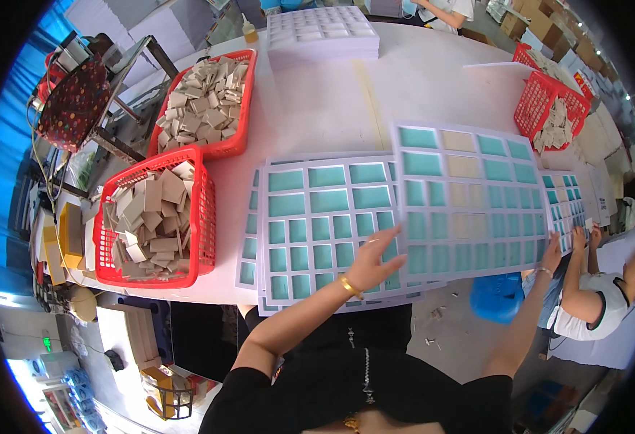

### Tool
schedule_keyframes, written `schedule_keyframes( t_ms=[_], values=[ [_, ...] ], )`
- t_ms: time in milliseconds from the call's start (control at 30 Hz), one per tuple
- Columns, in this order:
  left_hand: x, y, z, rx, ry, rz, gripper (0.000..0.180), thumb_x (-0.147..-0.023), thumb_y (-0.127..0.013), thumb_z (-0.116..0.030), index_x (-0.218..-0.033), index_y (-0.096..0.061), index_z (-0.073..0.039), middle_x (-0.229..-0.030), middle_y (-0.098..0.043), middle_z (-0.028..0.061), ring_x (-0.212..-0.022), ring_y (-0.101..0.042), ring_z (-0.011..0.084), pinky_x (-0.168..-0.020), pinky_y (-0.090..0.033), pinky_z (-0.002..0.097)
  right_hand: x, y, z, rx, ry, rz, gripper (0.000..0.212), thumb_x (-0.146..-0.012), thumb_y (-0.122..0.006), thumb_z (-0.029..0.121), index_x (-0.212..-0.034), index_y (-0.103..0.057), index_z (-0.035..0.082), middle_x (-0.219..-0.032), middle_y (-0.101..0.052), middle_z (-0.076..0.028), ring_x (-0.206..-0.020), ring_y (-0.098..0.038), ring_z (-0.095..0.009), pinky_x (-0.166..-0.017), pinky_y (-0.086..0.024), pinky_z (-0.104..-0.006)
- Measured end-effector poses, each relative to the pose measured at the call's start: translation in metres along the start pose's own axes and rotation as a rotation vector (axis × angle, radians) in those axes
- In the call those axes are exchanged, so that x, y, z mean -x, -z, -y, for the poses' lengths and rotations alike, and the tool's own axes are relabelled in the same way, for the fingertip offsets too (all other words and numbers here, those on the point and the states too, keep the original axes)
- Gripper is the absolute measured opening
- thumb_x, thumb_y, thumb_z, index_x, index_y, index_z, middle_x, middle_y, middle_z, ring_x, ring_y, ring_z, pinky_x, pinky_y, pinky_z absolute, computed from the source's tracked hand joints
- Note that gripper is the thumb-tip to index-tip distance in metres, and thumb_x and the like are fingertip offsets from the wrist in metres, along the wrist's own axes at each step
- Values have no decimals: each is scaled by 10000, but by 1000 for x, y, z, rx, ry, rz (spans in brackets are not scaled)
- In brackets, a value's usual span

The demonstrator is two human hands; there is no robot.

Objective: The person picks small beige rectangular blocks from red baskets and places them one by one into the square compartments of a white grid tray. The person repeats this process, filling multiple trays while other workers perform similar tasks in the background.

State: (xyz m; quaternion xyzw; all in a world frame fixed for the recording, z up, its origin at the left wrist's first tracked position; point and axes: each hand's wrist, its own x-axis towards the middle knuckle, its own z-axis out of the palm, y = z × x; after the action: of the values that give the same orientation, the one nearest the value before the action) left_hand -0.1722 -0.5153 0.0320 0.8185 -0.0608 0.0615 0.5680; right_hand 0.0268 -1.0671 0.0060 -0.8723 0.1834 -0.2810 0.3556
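Sheet-shifting step, I reckon. Left hand (370, 265) lies flat, fingers spread, on the stack of die-cut sheets (317, 224) beneath it. Right hand (551, 252) pinches the top grid sheet (469, 202) at its near-right edge. Next move needs an even lift to clear the stack.

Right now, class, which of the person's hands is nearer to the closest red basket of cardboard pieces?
Left. The left hand rests on the teal grid sheets, just right of the red basket; the right hand is far right, at the raised sheet's edge.
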Motion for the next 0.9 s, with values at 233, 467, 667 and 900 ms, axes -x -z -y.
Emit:
schedule_keyframes(
  t_ms=[233,467,667,900],
  values=[
    [-2,-7,-3,57,-6,88,524,-840,-651,-147,-1321,-468,-48,-1345,-500,145,-1248,-469,313,-1035,-370,384,18,8,31,259,297,-231,574,-919,-563,428,-1312,-495,16,-1267,-541,-187,-1092,-556,-291,-924,-441,-389],
    [48,86,-11,-77,-79,-258,362,-801,-647,-38,-1152,-561,-39,-1144,-592,150,-1066,-577,321,-900,-461,370,118,-67,69,-157,272,189,485,-942,-566,257,-1349,-446,21,-1260,-535,-146,-1007,-569,-212,-902,-444,-342],
    [96,208,-1,-416,-22,-617,280,-774,-636,23,-1048,-616,-29,-979,-649,110,-906,-627,255,-787,-487,329,154,-102,146,-264,367,361,413,-950,-548,204,-1313,-478,19,-1265,-539,-133,-995,-561,-192,-900,-442,-328],
    [111,368,72,-823,72,-998,316,-772,-634,-73,-1070,-545,-20,-962,-555,150,-924,-548,328,-800,-448,404,173,-109,205,-323,480,452,357,-942,-547,154,-1270,-515,16,-1240,-561,-124,-1010,-556,-175,-882,-449,-306]
  ],
)
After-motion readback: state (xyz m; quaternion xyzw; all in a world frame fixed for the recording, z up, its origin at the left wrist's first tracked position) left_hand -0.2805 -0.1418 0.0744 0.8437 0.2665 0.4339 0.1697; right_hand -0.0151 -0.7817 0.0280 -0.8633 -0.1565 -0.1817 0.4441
